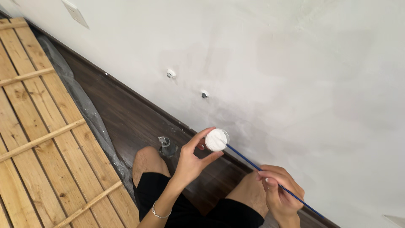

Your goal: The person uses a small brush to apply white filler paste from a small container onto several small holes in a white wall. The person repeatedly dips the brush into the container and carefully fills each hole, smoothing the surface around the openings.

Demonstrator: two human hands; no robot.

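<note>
A: What is the left hand (190,162) doing?

B: It pinches a small round pot (217,139) between thumb and fingertips, a narrow grip on the rim. The pot is brimful of smooth, thick white stuff, tilted so its flat round face shows.

A: And the right hand (279,192)?

B: It is closed around a thin blue stick (270,180), straight and slender like a brush handle. The fingers curl tight over it. The stick's far tip touches the white filling of the pot; the other end juts out past the hand, away from the pot.

A: Where is the pot, then?

B: Held in the air just in front of the white wall (295,63), over the dark skirting strip. The wall is matt and patchy, with faint grey smears.

A: Anything else near the pot?

B: Above it on the wall are two small round holes (171,74) with white rims. Beside it, toward the wooden side, a clear glass jar (166,145) stands on the dark glossy floor (122,114). Further that way lie crinkled plastic sheeting (88,109) and a pale, knotty slatted wood panel (38,126). A thin silver bracelet (158,213) circles the left wrist.
</note>
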